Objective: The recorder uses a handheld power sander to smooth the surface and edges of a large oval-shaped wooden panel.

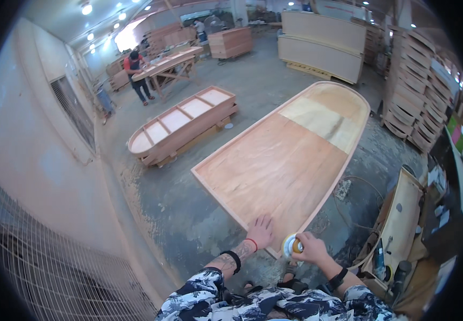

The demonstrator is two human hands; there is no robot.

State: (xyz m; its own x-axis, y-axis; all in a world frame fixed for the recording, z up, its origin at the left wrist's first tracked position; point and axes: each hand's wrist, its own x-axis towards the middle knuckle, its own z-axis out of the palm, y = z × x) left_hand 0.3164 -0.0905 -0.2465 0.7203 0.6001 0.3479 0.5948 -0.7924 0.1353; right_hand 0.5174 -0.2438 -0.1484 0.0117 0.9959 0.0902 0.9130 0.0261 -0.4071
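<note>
A large wooden panel (263,166), square at my end and rounded at the far one, lies before me with a raised rim. Across its far part runs a paler band of wood. My left hand (261,231) rests flat on the near edge, fingers stretched out, holding nothing. Just right of it, at the near corner, my right hand (311,247) grips a round white-and-yellow thing (291,245). Its exact kind is too small to make out. The round thing is at the rim; whether it touches the wood I cannot tell.
A rounded wooden frame with crosspieces (183,117) sits low on the left. At right are stacked curved wooden parts (410,85) and an open wooden box (402,219) with tools. A cable (338,206) lies on the floor. A person (135,72) works at a far bench.
</note>
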